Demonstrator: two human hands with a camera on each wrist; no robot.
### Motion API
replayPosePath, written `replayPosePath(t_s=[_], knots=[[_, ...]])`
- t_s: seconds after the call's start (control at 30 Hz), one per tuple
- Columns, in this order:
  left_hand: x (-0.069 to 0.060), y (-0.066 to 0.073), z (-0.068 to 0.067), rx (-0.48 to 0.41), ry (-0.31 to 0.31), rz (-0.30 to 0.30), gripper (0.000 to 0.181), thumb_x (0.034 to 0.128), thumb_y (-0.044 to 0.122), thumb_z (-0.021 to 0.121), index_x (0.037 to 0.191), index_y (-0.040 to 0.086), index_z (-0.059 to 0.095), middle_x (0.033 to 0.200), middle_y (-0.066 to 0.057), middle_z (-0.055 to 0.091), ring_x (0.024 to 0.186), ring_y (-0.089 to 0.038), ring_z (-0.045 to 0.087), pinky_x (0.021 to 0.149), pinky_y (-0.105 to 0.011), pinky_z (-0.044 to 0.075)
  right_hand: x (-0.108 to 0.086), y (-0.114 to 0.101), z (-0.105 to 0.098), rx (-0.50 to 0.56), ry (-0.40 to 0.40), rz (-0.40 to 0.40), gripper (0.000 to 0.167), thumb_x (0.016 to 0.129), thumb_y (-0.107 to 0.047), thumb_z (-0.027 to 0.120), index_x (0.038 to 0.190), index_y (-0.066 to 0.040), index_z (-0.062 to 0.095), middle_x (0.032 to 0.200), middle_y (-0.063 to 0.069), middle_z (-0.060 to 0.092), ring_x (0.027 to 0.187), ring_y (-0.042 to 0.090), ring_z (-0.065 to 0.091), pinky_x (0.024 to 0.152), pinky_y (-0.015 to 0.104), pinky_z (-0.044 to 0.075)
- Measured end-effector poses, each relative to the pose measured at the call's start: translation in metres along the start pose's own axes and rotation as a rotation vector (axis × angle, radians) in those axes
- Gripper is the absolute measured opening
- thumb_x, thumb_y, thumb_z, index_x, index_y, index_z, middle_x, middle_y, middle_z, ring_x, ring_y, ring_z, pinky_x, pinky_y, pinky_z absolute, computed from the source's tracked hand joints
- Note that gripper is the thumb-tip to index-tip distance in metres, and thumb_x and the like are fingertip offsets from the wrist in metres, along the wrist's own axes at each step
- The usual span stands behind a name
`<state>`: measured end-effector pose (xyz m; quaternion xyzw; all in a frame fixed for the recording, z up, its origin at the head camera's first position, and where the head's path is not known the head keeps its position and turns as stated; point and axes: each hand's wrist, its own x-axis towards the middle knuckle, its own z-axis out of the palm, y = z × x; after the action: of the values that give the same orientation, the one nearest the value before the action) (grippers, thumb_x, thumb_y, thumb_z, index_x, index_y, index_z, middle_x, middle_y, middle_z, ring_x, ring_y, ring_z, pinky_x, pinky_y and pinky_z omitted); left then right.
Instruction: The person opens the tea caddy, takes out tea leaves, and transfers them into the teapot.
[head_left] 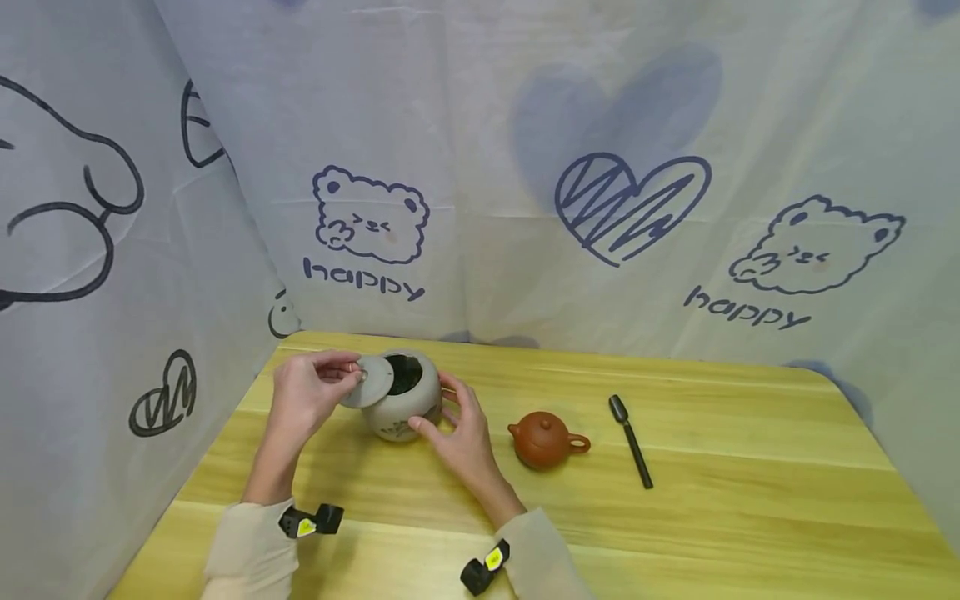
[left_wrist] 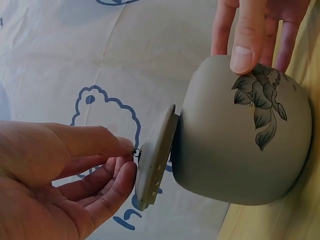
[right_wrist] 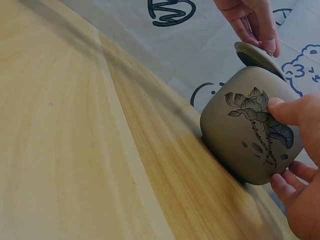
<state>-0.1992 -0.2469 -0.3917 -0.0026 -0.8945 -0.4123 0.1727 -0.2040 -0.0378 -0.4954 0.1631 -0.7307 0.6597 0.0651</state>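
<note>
A squat grey ceramic jar (head_left: 408, 413) with a dark lotus drawing (right_wrist: 250, 102) on its side stands on the table. Its round mouth is partly uncovered and shows dark contents (head_left: 405, 375), whose kind I cannot tell. My left hand (head_left: 309, 390) pinches the small knob of the jar's lid (head_left: 375, 382) between thumb and fingers. The lid is tilted at the left of the mouth, close against the rim in the left wrist view. Round the jar's right side curls my right hand (head_left: 467, 440), thumb in front and fingers behind.
A reddish-brown clay teapot (head_left: 543, 440) sits right of the jar, its spout towards my right hand. Farther right lies a dark tea scoop (head_left: 632, 442) with a long handle. A printed cloth (head_left: 495, 275) hangs behind and left of the wooden table (head_left: 720, 500).
</note>
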Motion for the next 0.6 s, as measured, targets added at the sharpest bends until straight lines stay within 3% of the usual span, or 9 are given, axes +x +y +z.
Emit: replayPosePath(t_s=[0.13,0.3,0.43,0.6], knots=[[0.005,0.003,0.006,-0.016,-0.009,0.002,0.02,0.0845,-0.002,0.078,0.104,-0.006,0.078,0.09,-0.017,0.076,0.079,-0.028,0.074,0.063,-0.01,0.053,0.0,-0.008,0.0,0.018,-0.003,0.001,0.072,0.089,-0.004,0.08,0.151,-0.001,0.044,0.148,0.022,0.046,0.135,0.044,0.047,0.107,0.06,0.046],[0.012,0.006,0.014,-0.032,-0.019,-0.003,0.018,0.0852,-0.002,0.077,0.102,-0.005,0.079,0.089,-0.017,0.077,0.079,-0.028,0.074,0.062,-0.01,0.052,0.003,0.007,0.001,0.005,0.001,0.01,0.073,0.089,-0.015,0.083,0.152,-0.013,0.046,0.148,0.012,0.048,0.135,0.035,0.049,0.107,0.052,0.049],[0.016,0.009,0.018,-0.042,-0.03,0.002,0.018,0.0851,-0.002,0.077,0.103,-0.005,0.078,0.089,-0.017,0.077,0.079,-0.028,0.074,0.063,-0.011,0.053,0.004,0.008,0.0,-0.014,0.001,0.012,0.072,0.089,-0.02,0.083,0.151,-0.017,0.047,0.146,0.008,0.049,0.134,0.031,0.05,0.106,0.047,0.05],[0.021,0.013,0.023,-0.048,-0.039,0.01,0.018,0.0847,-0.002,0.078,0.102,-0.005,0.079,0.089,-0.016,0.076,0.079,-0.027,0.074,0.067,-0.022,0.06,0.005,0.007,0.0,-0.028,-0.005,0.013,0.071,0.09,-0.023,0.083,0.151,-0.017,0.047,0.146,0.007,0.049,0.133,0.03,0.05,0.106,0.045,0.051]])
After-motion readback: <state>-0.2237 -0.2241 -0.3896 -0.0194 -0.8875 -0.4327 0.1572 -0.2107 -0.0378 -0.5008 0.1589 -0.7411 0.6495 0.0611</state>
